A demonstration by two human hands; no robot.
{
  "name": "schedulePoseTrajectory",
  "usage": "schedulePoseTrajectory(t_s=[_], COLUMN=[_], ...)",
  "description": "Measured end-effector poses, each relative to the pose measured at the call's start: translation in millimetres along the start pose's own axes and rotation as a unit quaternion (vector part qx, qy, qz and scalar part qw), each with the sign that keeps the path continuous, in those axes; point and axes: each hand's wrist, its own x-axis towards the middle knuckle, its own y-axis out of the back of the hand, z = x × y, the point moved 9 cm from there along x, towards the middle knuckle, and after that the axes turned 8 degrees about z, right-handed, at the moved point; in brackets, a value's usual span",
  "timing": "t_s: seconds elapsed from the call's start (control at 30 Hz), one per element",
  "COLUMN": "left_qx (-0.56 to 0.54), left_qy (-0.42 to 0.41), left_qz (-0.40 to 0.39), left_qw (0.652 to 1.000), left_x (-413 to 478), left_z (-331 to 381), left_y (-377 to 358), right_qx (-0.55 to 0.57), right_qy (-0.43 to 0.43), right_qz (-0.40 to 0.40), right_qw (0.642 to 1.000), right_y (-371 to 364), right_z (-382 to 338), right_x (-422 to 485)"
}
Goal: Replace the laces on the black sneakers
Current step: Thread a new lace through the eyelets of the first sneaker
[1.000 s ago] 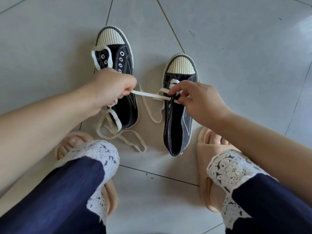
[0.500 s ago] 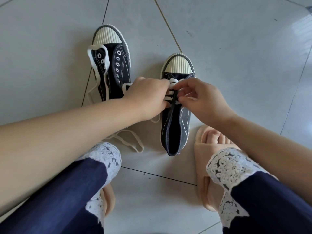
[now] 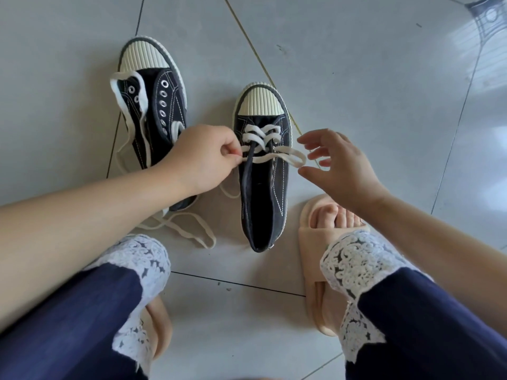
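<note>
Threading mid-row: right hand (image 3: 340, 171) has let go, fingers spread beside the lace (image 3: 290, 157) loop; left hand (image 3: 203, 160) pinches the other side. Sneaker (image 3: 260, 215) on floor (image 3: 356, 78), half-laced; second sneaker (image 3: 170, 105) unlaced

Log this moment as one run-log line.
left hand: pinches lace at half-laced sneaker | right hand: open, beside lace loop | other sneaker: eyelets empty, loose lace draped on it
</note>
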Motion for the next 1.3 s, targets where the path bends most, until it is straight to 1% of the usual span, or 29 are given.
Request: schedulePoseTrajectory(t_s=[0.1, 0.17, 0.2, 0.23, 0.37, 0.57, 0.73, 0.9, 1.0, 1.07, 1.2, 1.3], left_qx=[-0.049, -0.117, -0.143, -0.153, -0.125, -0.148, -0.169, -0.124, -0.111, -0.069, -0.023, -0.026], left_qy=[0.081, 0.156, 0.184, 0.196, 0.166, 0.197, 0.19, 0.175, 0.16, 0.135, 0.099, 0.101], left_qz=[-0.023, -0.037, -0.043, -0.049, -0.052, -0.071, -0.073, -0.069, -0.061, -0.055, -0.04, -0.031], left_qw=[0.995, 0.98, 0.971, 0.967, 0.977, 0.967, 0.964, 0.974, 0.979, 0.987, 0.994, 0.994], left_x=[-0.6, -1.7, -2.6, -2.9, 1.5, -2.2, -3.9, -2.6, -2.0, -0.8, 1.0, -1.1], left_z=[-12.8, -23.6, -26.6, -26.9, -21.3, -26.5, -26.8, -27.2, -23.6, -18.6, -12.0, -15.1], left_y=[-7.9, -14.5, -17.4, -19.3, -16.8, -21.5, -27.4, -27.1, -22.5, -17.6, -9.8, -7.4], right_qx=[0.007, 0.002, 0.0, -0.004, -0.011, -0.02, 0.032, 0.084, 0.046, -0.004, -0.061, -0.072], right_qy=[0.002, 0.006, 0.008, 0.01, 0.007, -0.003, 0.008, 0.013, 0.017, 0.029, 0.059, 0.093], right_qz=[-0.008, -0.012, -0.015, -0.016, -0.008, 0.004, -0.017, -0.033, -0.061, -0.068, -0.049, -0.046], right_qw=[1.0, 1.0, 1.0, 1.0, 1.0, 1.0, 0.999, 0.996, 0.997, 0.997, 0.995, 0.992], right_y=[-3.3, -5.0, -5.2, -5.2, -1.4, 2.5, 5.7, 4.8, -3.6, -7.4, -9.2, -17.6], right_z=[-2.7, -3.7, -3.8, -3.8, -1.8, -1.7, -13.7, -24.7, -29.2, -32.7, -47.8, -61.5], right_x=[0.8, 0.6, 0.6, 0.6, 2.6, 5.9, 5.9, 7.4, 8.9, 10.2, 12.0, 10.4])
